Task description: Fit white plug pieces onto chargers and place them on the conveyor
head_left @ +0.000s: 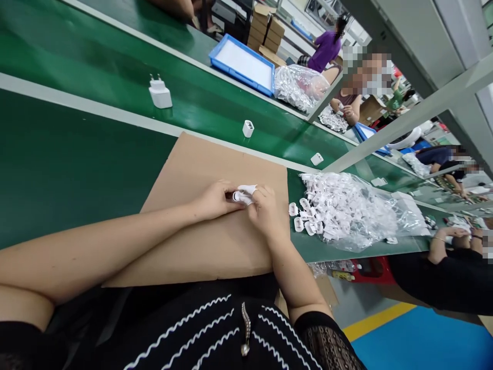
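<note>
Over a sheet of brown cardboard [215, 246], my two hands meet around a small white plastic part, seemingly a charger housing [237, 196]. My left hand [219, 200] has its fingers closed at the part's left side. From the right, my right hand [264, 208] pinches it, with white coverings on some fingertips. The fingers hide much of the part. Right of the cardboard, a clear plastic bag [354, 210] spills many similar white housings [299, 224] onto the green bench.
Beyond a pale rail, a green conveyor belt [200, 103] carries a white plug charger [160, 93] and more white housings [248, 128]. A blue tray [242, 64] stands on the far side. A slanted metal post [408, 115] crosses at right. Co-workers sit across and to the right.
</note>
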### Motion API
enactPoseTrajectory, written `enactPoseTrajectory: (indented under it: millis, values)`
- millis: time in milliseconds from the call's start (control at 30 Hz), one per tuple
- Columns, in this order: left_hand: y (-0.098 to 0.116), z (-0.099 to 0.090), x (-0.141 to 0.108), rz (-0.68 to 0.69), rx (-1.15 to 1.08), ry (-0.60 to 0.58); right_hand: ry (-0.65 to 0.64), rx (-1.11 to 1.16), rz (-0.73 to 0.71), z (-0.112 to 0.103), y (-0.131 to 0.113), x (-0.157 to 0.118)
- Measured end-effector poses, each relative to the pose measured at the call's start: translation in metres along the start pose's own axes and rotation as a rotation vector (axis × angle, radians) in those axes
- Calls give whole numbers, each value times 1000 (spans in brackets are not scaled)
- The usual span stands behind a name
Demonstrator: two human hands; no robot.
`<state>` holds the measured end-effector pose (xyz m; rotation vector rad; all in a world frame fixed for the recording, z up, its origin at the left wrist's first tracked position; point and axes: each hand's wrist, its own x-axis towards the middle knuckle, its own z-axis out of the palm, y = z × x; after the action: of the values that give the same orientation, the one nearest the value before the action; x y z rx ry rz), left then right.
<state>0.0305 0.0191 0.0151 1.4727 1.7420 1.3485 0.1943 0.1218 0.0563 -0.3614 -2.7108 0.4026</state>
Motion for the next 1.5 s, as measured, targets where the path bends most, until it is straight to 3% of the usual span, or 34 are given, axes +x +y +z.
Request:
enactPoseTrajectory:
  millis: [167, 400, 833, 1033, 1133, 1200, 1300, 1400, 1500]
  values:
    - [2, -1, -1, -23, -13, -26, 71, -9, -22, 3, 0, 1]
    - [-1, -1, 0, -43, -19, -27, -50, -58, 82, 1, -9, 7]
    - [-4, 4, -3, -43, 17, 12, -62, -160, 79, -10, -20, 16]
    - [-2, 7, -6, -29, 36, 31, -14, -77, 177, -1, -18, 10]
    - [3, 5, -4, -105, 3, -30, 40, 19, 232, -3, -11, -2]
    - [6, -6, 3, -196, 2, -45, 119, 4, 299, -12, -2, -15]
    - [4, -42, 25, -320, 106, 91, 201, -233, 509, -31, 17, -42]
    - [-10, -94, 58, -393, 326, 279, 102, -472, 751, -46, 35, -70]
    - [-36, -139, 94, -462, 483, 464, 10, -543, 848, -52, 47, -87]
